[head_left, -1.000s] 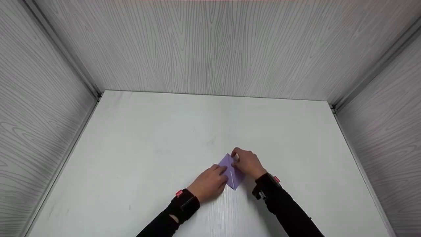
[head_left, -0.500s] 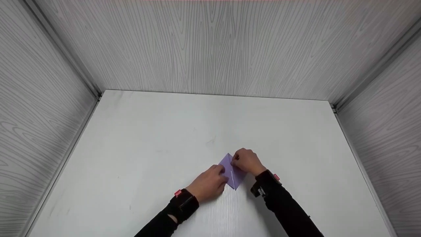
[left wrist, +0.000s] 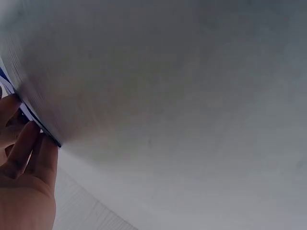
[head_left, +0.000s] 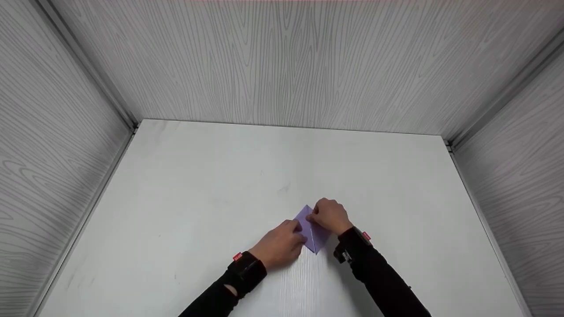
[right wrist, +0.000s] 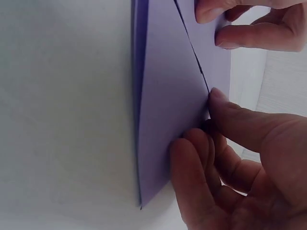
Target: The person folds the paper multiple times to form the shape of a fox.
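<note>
A folded piece of purple paper (head_left: 307,240), roughly diamond-shaped with a crease down its middle, lies on the white table. My left hand (head_left: 278,245) holds its left side with bent fingers and thumb. In the left wrist view, my left fingers (left wrist: 45,160) are at the paper's thin edge (left wrist: 31,115). From the right, my right hand (head_left: 331,215) pinches the paper near the centre line. The right wrist view shows my right thumb (right wrist: 225,103) at the slit between two flaps, with curled fingers at the right flap (right wrist: 168,91). The paper's underside is hidden.
The white tabletop (head_left: 211,176) stretches around both hands. Grey wood-grain panels stand at the back (head_left: 282,61), left (head_left: 53,154) and right (head_left: 515,176). Black bands circle both wrists below the hands.
My right fingertips have come down from the paper's upper right edge to its middle line, drawing together. The left hand stays almost where it was, its fingers shifting slightly.
</note>
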Action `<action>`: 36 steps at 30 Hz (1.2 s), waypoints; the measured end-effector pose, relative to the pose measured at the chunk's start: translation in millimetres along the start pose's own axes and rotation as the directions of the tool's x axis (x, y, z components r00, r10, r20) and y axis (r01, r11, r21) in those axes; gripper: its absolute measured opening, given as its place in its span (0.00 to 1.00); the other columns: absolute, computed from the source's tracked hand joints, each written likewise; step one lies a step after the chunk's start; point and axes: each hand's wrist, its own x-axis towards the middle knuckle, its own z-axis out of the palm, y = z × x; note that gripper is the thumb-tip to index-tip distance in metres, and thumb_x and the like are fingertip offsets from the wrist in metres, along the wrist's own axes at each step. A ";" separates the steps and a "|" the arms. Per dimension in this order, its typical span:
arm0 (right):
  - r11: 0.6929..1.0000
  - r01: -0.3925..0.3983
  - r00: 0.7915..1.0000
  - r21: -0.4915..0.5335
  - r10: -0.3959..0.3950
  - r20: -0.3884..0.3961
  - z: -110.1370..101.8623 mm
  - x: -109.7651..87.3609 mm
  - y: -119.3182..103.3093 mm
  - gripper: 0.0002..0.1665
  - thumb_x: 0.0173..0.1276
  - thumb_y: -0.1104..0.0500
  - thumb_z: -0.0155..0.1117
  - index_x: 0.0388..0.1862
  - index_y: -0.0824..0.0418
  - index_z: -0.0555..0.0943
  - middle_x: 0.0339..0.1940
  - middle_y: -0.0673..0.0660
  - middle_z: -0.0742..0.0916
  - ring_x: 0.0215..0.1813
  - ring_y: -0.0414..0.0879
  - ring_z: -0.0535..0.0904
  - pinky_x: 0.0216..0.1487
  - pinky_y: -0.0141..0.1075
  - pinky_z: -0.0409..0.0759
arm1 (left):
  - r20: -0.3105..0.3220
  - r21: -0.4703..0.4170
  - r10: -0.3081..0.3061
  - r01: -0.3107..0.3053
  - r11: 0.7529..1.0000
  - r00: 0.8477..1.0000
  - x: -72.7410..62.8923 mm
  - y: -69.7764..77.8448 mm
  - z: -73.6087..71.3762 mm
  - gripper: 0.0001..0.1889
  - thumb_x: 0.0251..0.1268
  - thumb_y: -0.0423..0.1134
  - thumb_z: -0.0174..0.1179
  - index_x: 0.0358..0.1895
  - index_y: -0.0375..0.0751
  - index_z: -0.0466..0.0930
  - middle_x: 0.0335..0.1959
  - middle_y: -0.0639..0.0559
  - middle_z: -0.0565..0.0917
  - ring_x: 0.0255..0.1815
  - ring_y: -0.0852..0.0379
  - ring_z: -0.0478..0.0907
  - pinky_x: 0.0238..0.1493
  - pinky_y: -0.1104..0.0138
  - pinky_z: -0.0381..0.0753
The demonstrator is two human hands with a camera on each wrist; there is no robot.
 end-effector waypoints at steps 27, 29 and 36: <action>0.996 -0.072 0.993 0.054 0.067 0.096 -3.2 1.5 -3.7 0.13 0.64 0.54 0.75 0.30 0.64 0.86 0.24 0.53 0.84 0.26 0.45 0.77 0.27 0.36 0.72 | -0.106 -0.264 -0.577 0.536 0.802 0.810 60.7 -28.2 -7.0 0.11 0.72 0.41 0.66 0.32 0.37 0.83 0.33 0.46 0.77 0.37 0.49 0.77 0.40 0.55 0.79; 0.996 -0.065 0.994 0.055 0.060 0.092 -4.1 1.2 -3.1 0.13 0.64 0.55 0.75 0.30 0.64 0.85 0.24 0.53 0.85 0.26 0.45 0.77 0.27 0.37 0.72 | -0.102 -0.251 -0.592 0.555 0.793 0.800 65.3 -28.4 -6.3 0.13 0.71 0.43 0.66 0.31 0.38 0.82 0.32 0.47 0.77 0.36 0.49 0.76 0.39 0.55 0.79; 0.997 -0.062 0.994 0.049 0.058 0.095 -6.7 2.1 -2.9 0.12 0.64 0.56 0.74 0.30 0.64 0.85 0.24 0.52 0.84 0.26 0.44 0.76 0.27 0.36 0.71 | -0.122 -0.253 -0.622 0.582 0.773 0.773 77.7 -27.5 -2.3 0.14 0.66 0.46 0.70 0.30 0.39 0.82 0.33 0.47 0.76 0.38 0.48 0.76 0.37 0.54 0.79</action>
